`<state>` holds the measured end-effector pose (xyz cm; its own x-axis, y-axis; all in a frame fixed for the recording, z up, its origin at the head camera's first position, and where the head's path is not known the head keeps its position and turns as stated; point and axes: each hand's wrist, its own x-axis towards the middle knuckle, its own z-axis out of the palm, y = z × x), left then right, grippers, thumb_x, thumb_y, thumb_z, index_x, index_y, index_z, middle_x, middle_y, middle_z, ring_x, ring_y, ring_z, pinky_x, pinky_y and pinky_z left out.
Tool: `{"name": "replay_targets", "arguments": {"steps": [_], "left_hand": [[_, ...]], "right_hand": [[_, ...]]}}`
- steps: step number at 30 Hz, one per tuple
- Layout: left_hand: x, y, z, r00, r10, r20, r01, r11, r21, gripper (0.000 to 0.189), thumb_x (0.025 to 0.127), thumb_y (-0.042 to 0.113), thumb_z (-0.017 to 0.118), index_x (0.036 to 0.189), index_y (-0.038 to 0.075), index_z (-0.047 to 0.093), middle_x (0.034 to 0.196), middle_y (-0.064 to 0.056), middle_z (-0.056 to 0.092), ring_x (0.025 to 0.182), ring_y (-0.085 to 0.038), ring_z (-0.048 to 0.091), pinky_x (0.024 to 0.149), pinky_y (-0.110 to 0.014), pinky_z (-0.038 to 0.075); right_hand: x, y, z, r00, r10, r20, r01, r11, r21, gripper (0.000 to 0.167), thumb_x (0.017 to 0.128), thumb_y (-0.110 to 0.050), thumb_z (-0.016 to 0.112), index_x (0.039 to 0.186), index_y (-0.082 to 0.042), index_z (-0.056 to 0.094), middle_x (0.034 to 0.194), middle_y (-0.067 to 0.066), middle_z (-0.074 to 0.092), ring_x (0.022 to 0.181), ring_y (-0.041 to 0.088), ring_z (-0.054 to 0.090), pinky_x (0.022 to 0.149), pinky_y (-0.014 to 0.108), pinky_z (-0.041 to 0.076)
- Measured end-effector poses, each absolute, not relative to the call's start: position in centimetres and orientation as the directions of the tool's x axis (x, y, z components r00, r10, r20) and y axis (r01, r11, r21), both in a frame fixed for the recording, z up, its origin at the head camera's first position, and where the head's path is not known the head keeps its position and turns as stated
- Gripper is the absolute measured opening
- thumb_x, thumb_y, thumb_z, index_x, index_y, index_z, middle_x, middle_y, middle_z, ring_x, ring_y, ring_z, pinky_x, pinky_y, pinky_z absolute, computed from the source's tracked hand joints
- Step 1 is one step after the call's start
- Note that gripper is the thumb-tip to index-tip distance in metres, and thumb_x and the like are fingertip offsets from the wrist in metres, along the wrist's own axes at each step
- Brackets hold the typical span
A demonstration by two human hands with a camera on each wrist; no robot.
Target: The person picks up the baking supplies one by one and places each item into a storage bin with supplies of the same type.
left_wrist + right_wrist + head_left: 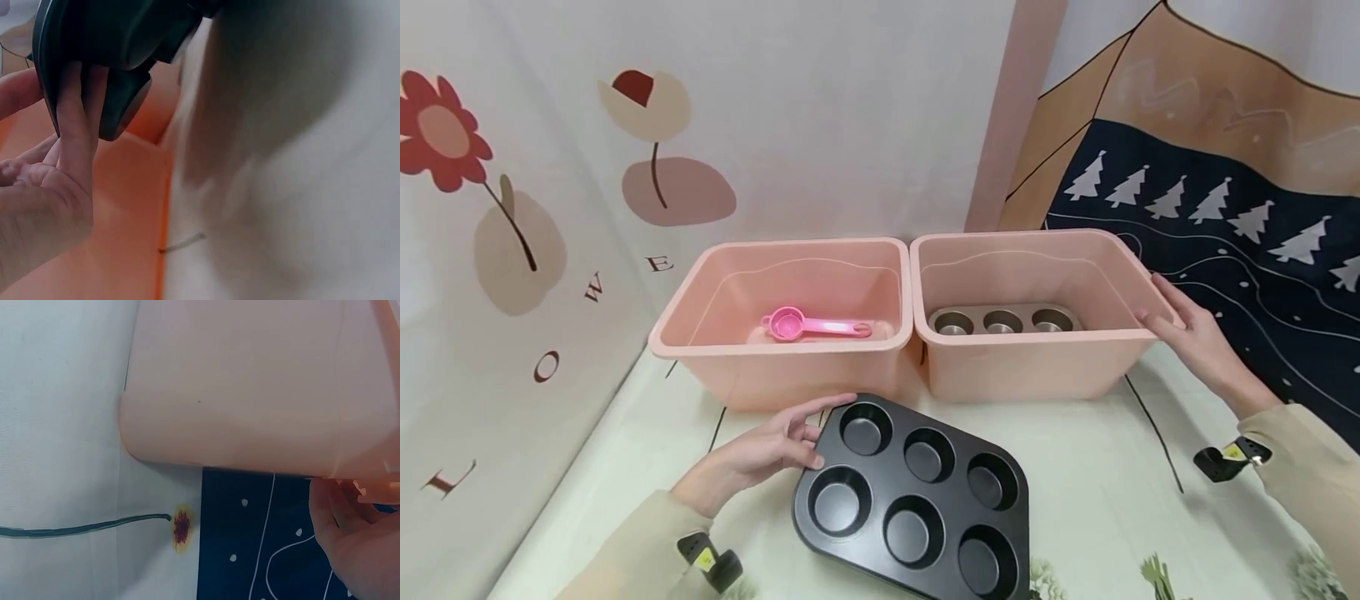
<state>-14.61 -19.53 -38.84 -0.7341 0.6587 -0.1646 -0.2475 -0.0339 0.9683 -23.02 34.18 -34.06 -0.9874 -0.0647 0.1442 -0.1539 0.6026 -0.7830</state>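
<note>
My left hand (767, 454) grips a dark six-cup muffin tin (886, 464) by its left edge, with the thumb on top. In the left wrist view fingers (75, 134) reach under the tin (106, 31), between its cups. The tin is held tilted in front of two pink plastic bins. At the right bin (1022, 367), my right hand (1198, 342) holds the right-hand rim. Inside that bin lies a greyish muffin tin (1017, 315), partly hidden by the front wall. The left bin (797, 367) contains a pink measuring scoop (820, 325).
A pale cloth (1075, 467) with printed stems and flowers covers the table. Behind the bins hangs a white curtain (850, 125) with flower prints. To the right is a dark blue cloth (1225, 225) with white trees.
</note>
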Motion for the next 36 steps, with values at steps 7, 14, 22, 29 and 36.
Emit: {"name": "replay_targets", "arguments": {"steps": [7, 14, 22, 29, 36], "left_hand": [[-14.7, -18.2, -39.0, -0.762, 0.641, -0.091, -0.188, -0.084, 0.979, 0.085, 0.078, -0.011, 0.065, 0.152, 0.005, 0.026, 0.07, 0.001, 0.044, 0.056, -0.005, 0.043, 0.069, -0.02, 0.048], [-14.5, -17.4, -39.4, -0.746, 0.666, -0.021, -0.155, -0.143, 0.978, 0.085, 0.08, -0.012, 0.062, 0.154, 0.009, 0.024, 0.087, -0.009, 0.062, 0.059, -0.007, 0.046, 0.07, -0.02, 0.048], [-13.8, -16.5, -40.0, -0.766, 0.642, 0.005, -0.146, -0.182, 0.972, 0.087, 0.081, -0.013, 0.06, 0.155, 0.013, 0.023, 0.099, -0.014, 0.064, 0.064, -0.008, 0.05, 0.075, -0.022, 0.049], [-14.3, -15.5, -39.5, -0.757, 0.654, 0.002, -0.144, -0.171, 0.975, 0.088, 0.081, -0.012, 0.06, 0.155, 0.013, 0.02, 0.105, -0.015, 0.064, 0.066, -0.009, 0.051, 0.078, -0.023, 0.049], [-15.5, -14.8, -39.3, -0.728, 0.684, 0.05, -0.127, -0.205, 0.971, 0.088, 0.08, -0.013, 0.058, 0.155, 0.01, 0.019, 0.107, -0.014, 0.062, 0.064, -0.009, 0.05, 0.074, -0.021, 0.048]], "right_hand": [[-23.1, 34.5, -33.8, -0.987, -0.121, 0.102, -0.155, 0.611, -0.776, 0.075, 0.102, -0.032, 0.045, 0.155, -0.011, -0.003, 0.157, 0.026, 0.003, 0.136, 0.053, 0.012, 0.1, 0.074, 0.017], [-23.0, 34.6, -33.6, -0.98, -0.163, 0.109, -0.188, 0.609, -0.771, 0.076, 0.103, -0.028, 0.046, 0.155, -0.01, -0.006, 0.156, 0.027, 0.001, 0.135, 0.055, 0.011, 0.099, 0.076, 0.013], [-22.8, 34.8, -33.7, -0.978, -0.176, 0.112, -0.196, 0.593, -0.781, 0.076, 0.103, -0.026, 0.046, 0.154, -0.01, -0.007, 0.156, 0.027, -0.001, 0.135, 0.055, 0.009, 0.099, 0.076, 0.011], [-22.8, 34.9, -33.7, -0.978, -0.176, 0.111, -0.196, 0.6, -0.776, 0.076, 0.103, -0.026, 0.046, 0.154, -0.009, -0.008, 0.156, 0.028, -0.001, 0.134, 0.056, 0.01, 0.098, 0.077, 0.011], [-23.0, 35.0, -33.7, -0.978, -0.19, 0.084, -0.181, 0.583, -0.792, 0.074, 0.104, -0.026, 0.042, 0.154, -0.01, -0.01, 0.156, 0.029, -0.002, 0.133, 0.057, 0.01, 0.097, 0.077, 0.012]]}}
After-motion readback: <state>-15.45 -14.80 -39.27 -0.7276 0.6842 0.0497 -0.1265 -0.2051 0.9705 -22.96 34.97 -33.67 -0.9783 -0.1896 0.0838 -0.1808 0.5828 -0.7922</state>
